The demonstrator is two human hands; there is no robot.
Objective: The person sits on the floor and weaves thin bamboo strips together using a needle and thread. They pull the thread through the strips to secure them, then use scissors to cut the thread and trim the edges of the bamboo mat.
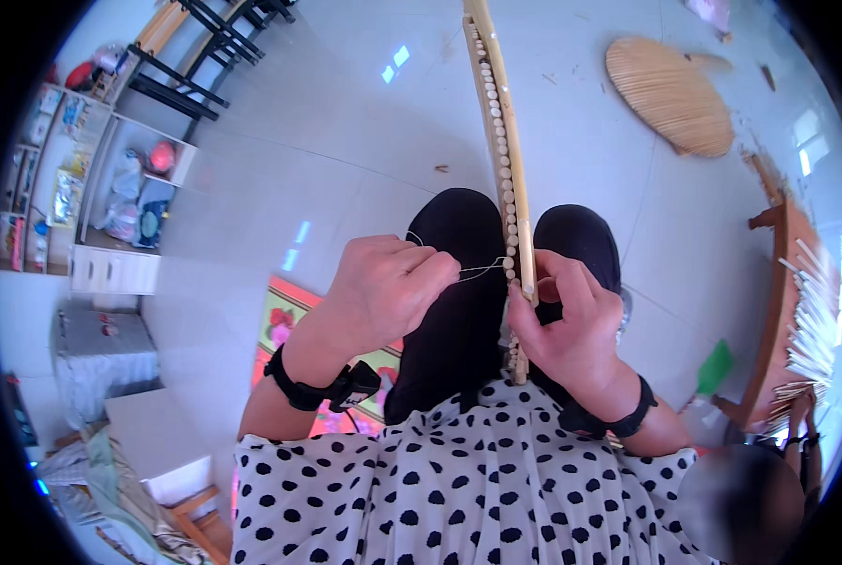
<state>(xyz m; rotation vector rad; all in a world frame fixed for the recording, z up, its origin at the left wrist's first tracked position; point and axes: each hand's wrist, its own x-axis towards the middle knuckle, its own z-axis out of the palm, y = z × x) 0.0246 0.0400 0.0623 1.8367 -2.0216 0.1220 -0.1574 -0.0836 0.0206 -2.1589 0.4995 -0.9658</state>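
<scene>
My left hand [392, 292] is closed in a pinch on a thin white thread [477, 268], pulled toward the middle of a long upright bamboo bundle [494, 56]. The bundle has pale poles along its sides and a row of small round cut stick ends between them; it runs from my lap up past my feet. My right hand [576, 330] grips the bundle just right of the thread, its thumb on the near side and fingers curled round the right pole. Both wrists wear black bands. Black-clad legs [444, 226] and a polka-dot garment [458, 499] lie underneath.
A fan-shaped woven piece [670, 99] lies on the tiled floor. Right: a wooden bench [771, 292] with white sticks [811, 311], another person's hands [799, 414], a green object [713, 363]. Left: shelves [63, 179], black stacked furniture [176, 85], covered box [101, 358]. A patterned mat [284, 325] lies beneath me.
</scene>
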